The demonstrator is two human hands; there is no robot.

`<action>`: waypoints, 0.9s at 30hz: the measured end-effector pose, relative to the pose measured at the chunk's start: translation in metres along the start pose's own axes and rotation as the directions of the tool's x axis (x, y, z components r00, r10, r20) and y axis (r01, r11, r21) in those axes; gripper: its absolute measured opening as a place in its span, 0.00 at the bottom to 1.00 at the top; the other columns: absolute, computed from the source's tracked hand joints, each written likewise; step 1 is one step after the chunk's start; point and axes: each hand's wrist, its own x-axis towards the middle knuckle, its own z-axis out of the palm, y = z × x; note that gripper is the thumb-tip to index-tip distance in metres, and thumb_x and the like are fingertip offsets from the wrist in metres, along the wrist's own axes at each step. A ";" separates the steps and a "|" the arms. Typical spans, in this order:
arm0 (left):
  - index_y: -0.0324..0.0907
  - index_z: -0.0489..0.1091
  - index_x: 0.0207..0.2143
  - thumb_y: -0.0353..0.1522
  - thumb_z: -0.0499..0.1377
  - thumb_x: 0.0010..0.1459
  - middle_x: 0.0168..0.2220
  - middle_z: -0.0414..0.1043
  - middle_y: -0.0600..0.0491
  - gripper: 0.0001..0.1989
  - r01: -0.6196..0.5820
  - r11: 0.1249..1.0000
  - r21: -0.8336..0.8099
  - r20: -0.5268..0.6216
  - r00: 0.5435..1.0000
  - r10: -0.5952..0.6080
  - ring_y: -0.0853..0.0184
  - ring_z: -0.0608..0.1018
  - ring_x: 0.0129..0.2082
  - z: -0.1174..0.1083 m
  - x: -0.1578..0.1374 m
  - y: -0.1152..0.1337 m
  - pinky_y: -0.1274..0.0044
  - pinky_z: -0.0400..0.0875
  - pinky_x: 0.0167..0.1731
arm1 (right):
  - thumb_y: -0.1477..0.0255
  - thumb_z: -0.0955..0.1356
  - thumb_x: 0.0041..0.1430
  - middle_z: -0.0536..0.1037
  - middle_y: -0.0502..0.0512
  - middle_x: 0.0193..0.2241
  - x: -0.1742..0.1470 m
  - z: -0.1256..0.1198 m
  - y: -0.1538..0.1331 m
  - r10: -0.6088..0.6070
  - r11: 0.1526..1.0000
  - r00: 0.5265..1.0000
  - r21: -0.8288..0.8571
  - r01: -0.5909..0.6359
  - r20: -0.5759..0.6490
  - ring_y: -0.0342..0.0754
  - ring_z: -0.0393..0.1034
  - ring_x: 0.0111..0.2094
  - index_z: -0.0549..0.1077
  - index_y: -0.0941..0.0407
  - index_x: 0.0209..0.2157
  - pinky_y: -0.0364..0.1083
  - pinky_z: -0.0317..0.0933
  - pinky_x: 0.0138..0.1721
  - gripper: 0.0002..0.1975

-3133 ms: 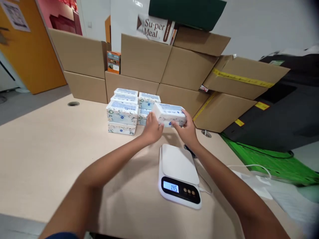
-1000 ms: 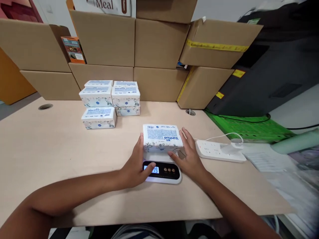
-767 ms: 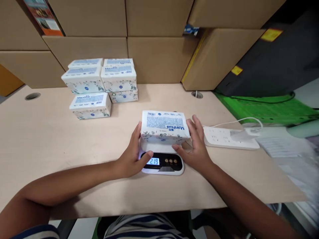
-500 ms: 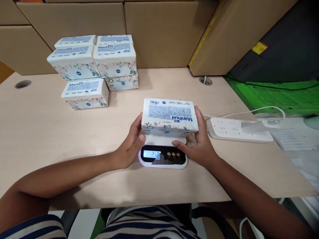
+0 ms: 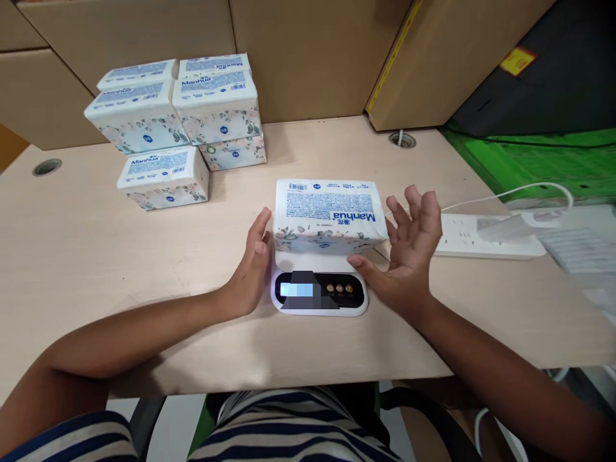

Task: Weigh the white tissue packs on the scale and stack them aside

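A white pack of tissues (image 5: 330, 215) with blue print and a floral side rests on a small white digital scale (image 5: 320, 312). The print on its top faces away from me, upside down. On the left of the pack, my left hand (image 5: 249, 269) is open with its fingers stretched out, close beside the pack's end. My right hand (image 5: 409, 250) is open, fingers spread and palm turned toward the pack, apart from its right end. The scale's display is lit, but its digits are covered by a blurred patch.
Several matching tissue packs (image 5: 219, 122) are stacked at the back left, against cardboard boxes (image 5: 298, 58). A white power strip (image 5: 464, 237) with a plugged-in cable lies on the right. Cable holes (image 5: 47, 167) are set in the wooden desk (image 5: 158, 256).
My right hand has let go of the tissue pack and opened away to the right. The left hand has eased off its left end. The pack stays on the scale.
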 end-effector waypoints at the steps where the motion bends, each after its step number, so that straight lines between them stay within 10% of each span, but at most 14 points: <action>1: 0.64 0.52 0.78 0.62 0.34 0.73 0.78 0.60 0.55 0.38 0.006 1.000 -0.016 0.036 0.999 -0.006 0.57 0.63 0.78 0.000 0.000 0.001 0.54 0.70 0.73 | 0.45 0.69 0.67 0.39 0.58 0.81 0.000 0.000 0.001 -0.002 1.000 1.000 0.002 0.002 -0.005 0.71 0.46 0.80 0.28 0.34 0.78 0.77 0.58 0.70 0.55; 27: 0.65 0.45 0.79 0.61 0.34 0.74 0.78 0.59 0.54 0.37 0.082 0.997 -0.012 0.115 0.990 -0.080 0.55 0.65 0.77 -0.002 0.000 0.008 0.54 0.72 0.71 | 0.43 0.70 0.64 0.36 0.57 0.82 0.002 -0.004 0.008 0.063 0.997 0.998 -0.040 -0.063 0.007 0.73 0.45 0.80 0.28 0.34 0.79 0.77 0.57 0.71 0.58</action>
